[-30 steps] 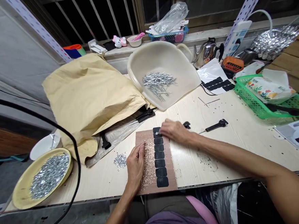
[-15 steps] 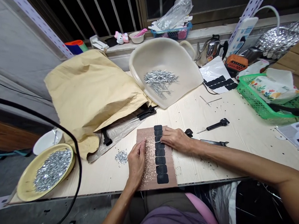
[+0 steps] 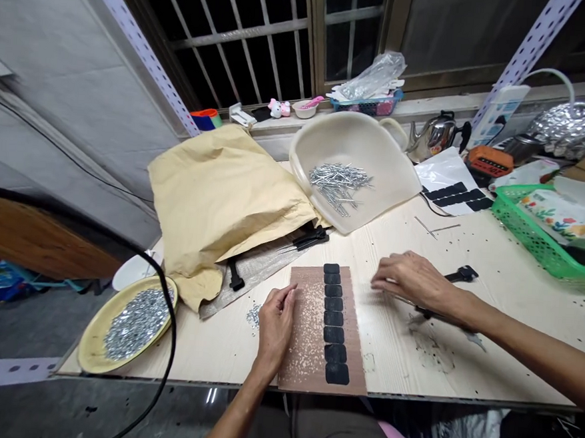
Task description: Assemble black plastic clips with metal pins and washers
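Observation:
A brown board (image 3: 306,373) lies at the table's near edge. A column of several black pads (image 3: 334,319) runs down it, and pale specks cover its left half. My left hand (image 3: 276,324) rests on the board's left edge with its fingers curled in, and nothing shows in them. My right hand (image 3: 411,281) hovers palm down over the table to the right of the board. Its fingers are bent together over a thin metal rod, and its grip is hidden. A black-handled tool (image 3: 461,274) lies just beyond that hand.
A tilted cream basin (image 3: 378,135) holds metal pins (image 3: 340,182). A tan paper bag (image 3: 224,194) lies at left, with black tools (image 3: 306,238) at its edge. A yellow dish of metal bits (image 3: 132,321) stands at the near-left corner. A green basket (image 3: 536,239) is at right. More black pads (image 3: 457,196) lie on white paper.
My right hand left the top of the pad column and moved right, off the board. The left hand stayed on the board's edge. The camera shifted, so everything sits further right in view.

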The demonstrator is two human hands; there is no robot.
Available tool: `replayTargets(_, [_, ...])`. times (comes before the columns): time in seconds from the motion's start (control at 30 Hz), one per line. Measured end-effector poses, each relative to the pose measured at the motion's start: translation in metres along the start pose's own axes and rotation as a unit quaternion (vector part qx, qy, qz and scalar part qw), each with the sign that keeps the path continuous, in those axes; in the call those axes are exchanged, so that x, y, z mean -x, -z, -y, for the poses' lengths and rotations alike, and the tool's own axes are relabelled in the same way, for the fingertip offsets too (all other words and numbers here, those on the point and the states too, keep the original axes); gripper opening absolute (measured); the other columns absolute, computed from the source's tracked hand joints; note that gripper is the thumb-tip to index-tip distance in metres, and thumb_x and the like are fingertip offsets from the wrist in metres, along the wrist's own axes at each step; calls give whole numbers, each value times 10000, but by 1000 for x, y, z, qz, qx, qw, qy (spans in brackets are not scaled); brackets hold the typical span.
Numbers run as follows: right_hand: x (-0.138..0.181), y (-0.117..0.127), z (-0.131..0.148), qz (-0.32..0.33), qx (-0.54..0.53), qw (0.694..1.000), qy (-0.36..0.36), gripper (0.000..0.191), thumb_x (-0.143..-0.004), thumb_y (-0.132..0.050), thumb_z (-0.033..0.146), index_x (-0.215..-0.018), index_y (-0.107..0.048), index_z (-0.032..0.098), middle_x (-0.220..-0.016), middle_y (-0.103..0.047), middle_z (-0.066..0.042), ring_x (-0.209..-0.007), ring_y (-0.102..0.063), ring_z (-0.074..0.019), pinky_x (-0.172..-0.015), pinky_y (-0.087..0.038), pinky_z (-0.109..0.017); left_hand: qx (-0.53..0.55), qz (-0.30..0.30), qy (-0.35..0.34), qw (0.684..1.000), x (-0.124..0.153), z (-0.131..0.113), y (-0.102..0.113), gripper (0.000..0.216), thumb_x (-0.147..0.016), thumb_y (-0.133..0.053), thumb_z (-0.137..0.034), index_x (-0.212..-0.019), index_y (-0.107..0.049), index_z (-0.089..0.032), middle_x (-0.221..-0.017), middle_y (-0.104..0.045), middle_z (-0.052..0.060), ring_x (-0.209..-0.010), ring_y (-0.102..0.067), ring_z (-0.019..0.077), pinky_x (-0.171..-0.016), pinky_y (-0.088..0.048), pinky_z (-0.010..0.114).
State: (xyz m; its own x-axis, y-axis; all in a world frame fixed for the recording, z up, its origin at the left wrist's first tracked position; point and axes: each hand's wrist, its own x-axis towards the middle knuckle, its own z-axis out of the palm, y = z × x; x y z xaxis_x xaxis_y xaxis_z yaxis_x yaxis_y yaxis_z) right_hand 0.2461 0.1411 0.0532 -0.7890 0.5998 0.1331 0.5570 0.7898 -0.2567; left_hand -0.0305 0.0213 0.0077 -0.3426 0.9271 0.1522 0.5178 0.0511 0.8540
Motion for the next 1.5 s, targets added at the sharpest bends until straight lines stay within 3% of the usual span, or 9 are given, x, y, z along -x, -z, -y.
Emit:
replayTargets(0.1, [-58, -18, 16, -64, 36, 997, 18, 307, -928, -437, 376, -806, -657, 200, -806, -642, -49, -777, -535, -180, -659, -330, -307, -22, -23, -11, 999, -4, 1, 12, 300, -884, -465, -340, -1053, -663, -192, -987, -660, 72, -930, -600, 187, -822, -449, 306])
replayTargets(0.27, [-154, -75, 40, -57, 92, 992, 62, 253, -928, -434, 281, -805, -630, 179, -839, -624, -61, -813, -478, -190, -673, -299, -315, -99, -72, -4, 992, -9, 12, 50, 300, -876, -475, -351, -1034, -665, -181, -959, -666, 74, -861, -599, 184, -775, -453, 302])
replayTargets(0.4, [-185, -101, 39, -36, 139, 986, 81, 218, -917, -426, 200, -818, -619, 178, -851, -609, -77, -861, -455, -211, -724, -290, -338, -137, -93, 9, 986, 1, 27, 82, 276, -859, -500, -365, -979, -677, -190, -927, -669, 58, -789, -595, 169, -733, -458, 284])
replayTargets(0.5, [-193, -108, 32, -27, 140, 985, 101, 221, -912, -411, 172, -810, -608, 172, -868, -601, -88, -854, -456, -214, -730, -294, -341, -152, -56, 17, 987, 15, 39, 93, 251, -855, -507, -362, -930, -686, -202, -876, -661, 49, -743, -589, 161, -679, -456, 267])
replayTargets(0.67, [-189, -99, 34, -55, 60, 992, 92, 235, -931, -373, 205, -872, -592, 144, -877, -595, -93, -785, -482, -187, -740, -335, -322, -178, -9, -20, 984, 21, 47, 82, 239, -881, -481, -305, -1000, -671, -221, -868, -629, 47, -806, -596, 163, -730, -452, 269])
replayTargets(0.93, [-143, -43, 71, -197, -161, 963, 91, 235, -946, -351, 224, -1050, -544, 140, -956, -588, -78, -881, -546, -158, -798, -444, -305, -278, 39, -96, 955, 0, 33, 72, 230, -892, -473, -262, -1025, -659, -226, -857, -593, 49, -845, -545, 181, -727, -440, 290])
replayTargets(1.2, [-86, -45, 83, -184, -200, 960, 62, 238, -905, -420, 167, -1076, -585, 180, -930, -606, -56, -868, -578, -159, -775, -494, -324, -303, 103, -146, 936, 25, 32, 71, 212, -889, -492, -278, -1003, -665, -234, -874, -591, 50, -855, -491, 175, -681, -434, 263])
replayTargets(1.4, [-69, -49, 89, -173, -203, 962, 49, 242, -899, -449, 168, -1095, -590, 184, -908, -610, -54, -824, -580, -155, -731, -505, -315, -377, 128, -175, 900, 20, 40, 57, 202, -896, -476, -279, -994, -653, -284, -865, -570, 35, -852, -459, 179, -598, -384, 249])
replayTargets(1.5, [-61, -51, 95, -155, -186, 969, 44, 217, -904, -457, 190, -1057, -609, 176, -901, -606, -58, -823, -577, -158, -727, -502, -316, -350, 132, -169, 912, 17, 39, 55, 182, -890, -483, -255, -930, -660, -244, -866, -586, 49, -873, -461, 191, -624, -393, 268])
